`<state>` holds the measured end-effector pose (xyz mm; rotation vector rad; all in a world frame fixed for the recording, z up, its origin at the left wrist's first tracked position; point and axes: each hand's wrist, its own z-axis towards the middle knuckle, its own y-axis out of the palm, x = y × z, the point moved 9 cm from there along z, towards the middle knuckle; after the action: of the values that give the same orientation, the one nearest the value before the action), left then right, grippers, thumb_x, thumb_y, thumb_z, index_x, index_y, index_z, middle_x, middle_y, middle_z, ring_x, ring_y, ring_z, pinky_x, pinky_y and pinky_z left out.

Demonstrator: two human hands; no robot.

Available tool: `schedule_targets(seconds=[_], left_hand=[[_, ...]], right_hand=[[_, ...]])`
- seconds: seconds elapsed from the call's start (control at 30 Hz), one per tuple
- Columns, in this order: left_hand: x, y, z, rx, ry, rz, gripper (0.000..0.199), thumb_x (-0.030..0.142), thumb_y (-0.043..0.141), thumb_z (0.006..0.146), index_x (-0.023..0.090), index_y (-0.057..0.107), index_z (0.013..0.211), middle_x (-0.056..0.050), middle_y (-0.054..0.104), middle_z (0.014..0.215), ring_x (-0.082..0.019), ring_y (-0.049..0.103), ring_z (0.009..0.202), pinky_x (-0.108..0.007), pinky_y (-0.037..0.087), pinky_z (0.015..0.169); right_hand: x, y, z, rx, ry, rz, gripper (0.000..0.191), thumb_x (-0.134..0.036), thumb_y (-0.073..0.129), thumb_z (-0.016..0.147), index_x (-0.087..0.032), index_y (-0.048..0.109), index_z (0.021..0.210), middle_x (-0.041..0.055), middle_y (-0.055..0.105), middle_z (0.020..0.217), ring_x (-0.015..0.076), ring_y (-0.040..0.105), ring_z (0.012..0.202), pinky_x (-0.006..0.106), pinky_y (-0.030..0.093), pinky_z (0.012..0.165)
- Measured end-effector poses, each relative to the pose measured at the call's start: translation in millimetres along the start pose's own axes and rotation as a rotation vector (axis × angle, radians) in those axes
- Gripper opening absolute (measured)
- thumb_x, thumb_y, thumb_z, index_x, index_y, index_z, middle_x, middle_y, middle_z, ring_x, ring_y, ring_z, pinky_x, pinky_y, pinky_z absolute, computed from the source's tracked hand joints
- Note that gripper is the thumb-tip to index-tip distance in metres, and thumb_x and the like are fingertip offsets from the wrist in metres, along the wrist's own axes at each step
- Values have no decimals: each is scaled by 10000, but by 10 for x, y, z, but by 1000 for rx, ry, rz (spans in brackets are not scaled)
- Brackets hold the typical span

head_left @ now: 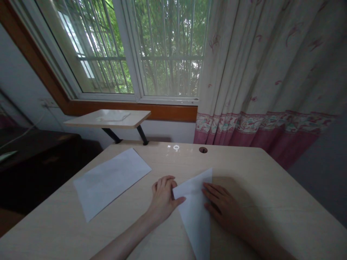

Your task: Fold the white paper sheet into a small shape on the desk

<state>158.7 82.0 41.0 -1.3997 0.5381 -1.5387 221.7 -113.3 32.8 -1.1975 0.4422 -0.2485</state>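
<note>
A folded sheet of white paper (195,209), with a pointed top and a long tapering lower part, lies on the desk before me. My left hand (162,198) grips its left corner, thumb on top and the other fingers curled at the edge. Along the paper's right edge rests my right hand (221,204), its fingers stretched out and lying flat, fingertips touching the edge. The paper's lower tip runs out of the picture at the bottom.
Another white paper sheet (111,182) lies on the left of the pale wooden desk (273,202). A small raised shelf (127,121) on black supports stands at the back left. Near the rear edge is a round cable hole (203,150). A curtain (244,90) hangs behind.
</note>
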Motion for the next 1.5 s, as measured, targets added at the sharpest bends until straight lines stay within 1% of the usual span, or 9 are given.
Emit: schedule_targets(seconds=[0.17,0.3,0.47,0.6,0.7,0.9,1.2,1.4,1.5], left_hand=[[-40,-3,-6,-39,-52,-392,214,371,665,813,217,643,960,-36,646,938,-248,526,944,-435,282,950],[-155,139,13,-90,-151,-683,289,416,651,787,181,679,954,-20,608,748,-186,519,702,-310,385,732],[-173,261,17,-45,-195,-891,396,501,667,745,152,621,925,-2,564,730,-134,491,635,-225,353,588],[-130,280,-22,-25,-217,-980,403,500,740,685,155,614,848,38,505,640,-100,433,568,-201,315,539],[-113,302,-46,-50,-242,-1010,387,468,782,656,151,640,826,40,518,608,-99,454,554,-198,326,530],[-99,347,-71,-122,-286,-1021,394,504,765,672,133,703,789,-48,674,697,-162,598,627,-241,437,598],[-54,307,-71,-144,-262,-925,366,491,721,708,130,715,769,-57,677,681,-175,593,623,-257,436,608],[-9,185,-45,-114,-174,-764,236,396,701,745,166,752,769,-45,658,744,-168,514,664,-252,362,606],[10,147,-47,-109,-132,-646,243,371,625,811,186,760,892,-48,657,790,-188,536,716,-264,377,641]], right_hand=[[7,-5,-17,20,10,35,403,-302,497,947,-233,552,1340,72,545,1380,247,505,1262,457,406,1055],[55,0,-21,76,27,58,434,-290,499,931,-237,523,1362,71,554,1373,251,501,1260,464,409,1048],[424,-192,-83,335,368,179,466,-354,499,891,-157,530,1312,148,590,1274,300,529,1182,489,422,999],[562,-28,-81,134,534,485,342,-484,498,876,-196,669,940,81,678,880,251,628,803,377,502,733],[528,100,-84,-9,548,713,348,-518,524,854,-208,683,866,57,695,834,244,635,769,351,492,696],[564,191,-103,-42,598,897,338,-496,561,830,-202,713,894,67,725,906,277,656,870,388,488,801],[602,131,-81,2,557,797,263,-439,542,859,-221,687,833,53,727,857,264,674,797,380,514,722],[623,66,-72,117,477,744,219,-401,519,874,-237,640,954,55,722,884,253,685,794,371,537,679],[630,60,-75,127,489,669,241,-375,499,878,-228,621,1026,51,711,845,241,681,756,360,540,655]])
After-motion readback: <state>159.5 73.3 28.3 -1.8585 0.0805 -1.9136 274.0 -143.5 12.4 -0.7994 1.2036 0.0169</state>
